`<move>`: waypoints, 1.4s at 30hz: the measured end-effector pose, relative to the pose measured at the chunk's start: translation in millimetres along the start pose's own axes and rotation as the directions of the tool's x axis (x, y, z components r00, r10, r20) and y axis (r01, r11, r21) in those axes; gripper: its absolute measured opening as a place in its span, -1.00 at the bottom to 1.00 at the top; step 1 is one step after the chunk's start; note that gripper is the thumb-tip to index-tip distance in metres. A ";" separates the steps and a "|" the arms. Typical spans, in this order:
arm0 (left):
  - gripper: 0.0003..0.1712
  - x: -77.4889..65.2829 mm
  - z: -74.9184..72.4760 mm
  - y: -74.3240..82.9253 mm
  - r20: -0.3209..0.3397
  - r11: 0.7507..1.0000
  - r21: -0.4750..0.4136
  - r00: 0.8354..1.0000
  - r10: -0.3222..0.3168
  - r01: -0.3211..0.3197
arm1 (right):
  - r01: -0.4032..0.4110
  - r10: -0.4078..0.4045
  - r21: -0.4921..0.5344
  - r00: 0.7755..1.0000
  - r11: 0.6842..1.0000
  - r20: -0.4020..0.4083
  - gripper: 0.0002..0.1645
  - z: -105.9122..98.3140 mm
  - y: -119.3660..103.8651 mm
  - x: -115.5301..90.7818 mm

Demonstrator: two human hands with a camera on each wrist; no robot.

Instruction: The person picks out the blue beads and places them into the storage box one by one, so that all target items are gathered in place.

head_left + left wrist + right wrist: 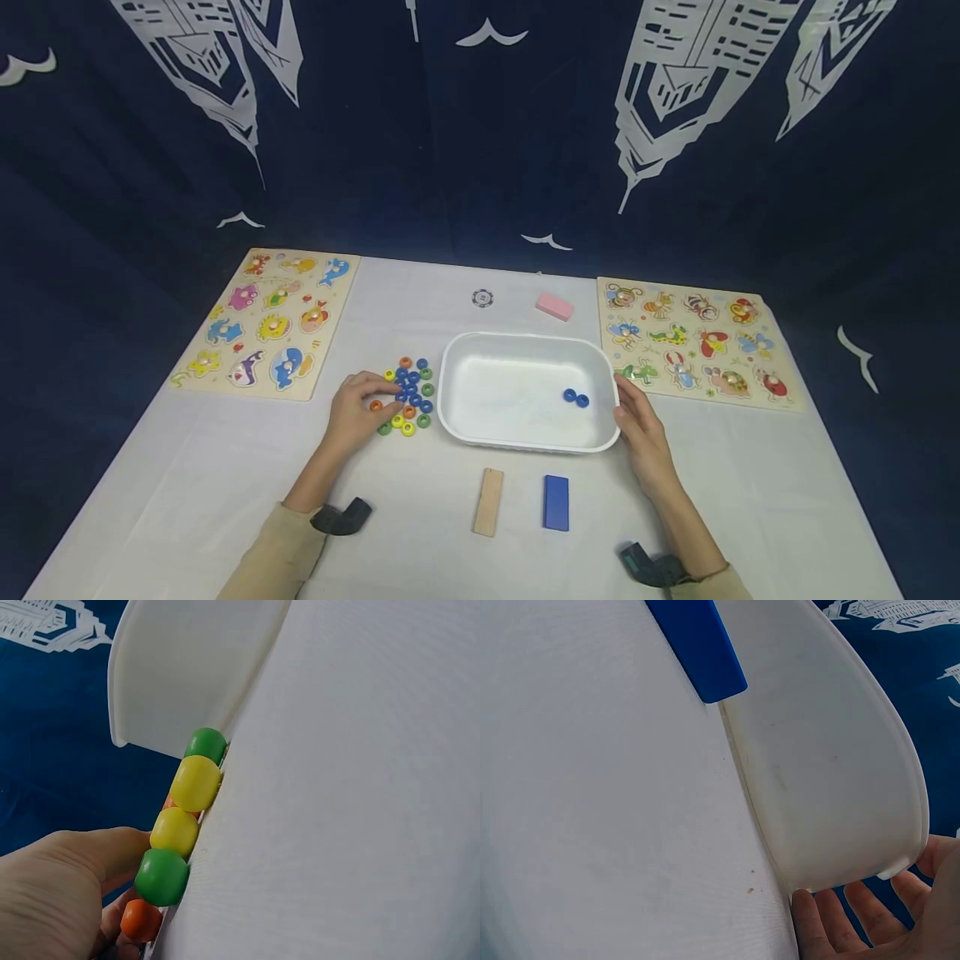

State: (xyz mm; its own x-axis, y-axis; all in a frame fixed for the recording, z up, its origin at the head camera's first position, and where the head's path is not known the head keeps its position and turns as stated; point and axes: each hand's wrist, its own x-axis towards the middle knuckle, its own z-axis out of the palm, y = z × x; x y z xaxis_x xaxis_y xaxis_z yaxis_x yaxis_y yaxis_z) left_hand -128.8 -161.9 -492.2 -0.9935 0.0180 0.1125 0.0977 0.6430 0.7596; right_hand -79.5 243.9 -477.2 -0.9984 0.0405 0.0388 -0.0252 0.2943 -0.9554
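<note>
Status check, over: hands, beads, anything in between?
Left hand at mixed beads, grip unclear. Right hand touching white tray. Two blue beads inside. Tray's rim in between.

- Whether the left hand (pixel 356 410) pinches a blue bead (pixel 401 397) is too small to tell; the left wrist view cuts that hand off at its edge.
- There, two yellow beads (pixel 196 784) partly cover an orange bead (pixel 169 803) beyond them.
- The white tray (pixel 498 400) runs out of both wrist views, its wall hiding its inside.
- The right wrist view crops the right hand (pixel 649 446) and the blue block (pixel 557 502).
- Both sleeves (pixel 276 552) leave the head view's near edge.
- Markings on the far chip (pixel 482 297) are too small to read.
</note>
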 end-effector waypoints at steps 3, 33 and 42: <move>-0.74 -0.6 -1.9 3.3 -0.013 0.999 -0.046 1.000 -0.017 0.016 | 0.002 -0.002 0.010 1.000 1.000 0.005 -0.47 -0.1 1.0 0.1; -0.77 51.4 119.1 158.8 0.313 0.956 -0.265 0.926 0.209 -0.126 | -0.004 0.004 0.001 1.000 1.000 0.022 -0.47 -2.1 0.1 0.7; -0.78 55.8 144.9 154.6 0.409 0.991 -0.103 0.905 0.117 -0.081 | -0.012 0.013 -0.019 1.000 1.000 0.014 -0.47 -1.6 1.0 0.8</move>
State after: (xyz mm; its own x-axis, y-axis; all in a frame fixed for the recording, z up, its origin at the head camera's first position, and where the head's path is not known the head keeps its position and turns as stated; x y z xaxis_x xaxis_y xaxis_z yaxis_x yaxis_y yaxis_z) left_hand -177.7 49.4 -461.3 -0.9116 0.4046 -0.0719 0.1833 0.5569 0.8101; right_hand -80.3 245.8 -477.7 -0.9993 0.0308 0.0228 -0.0120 0.3120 -0.9500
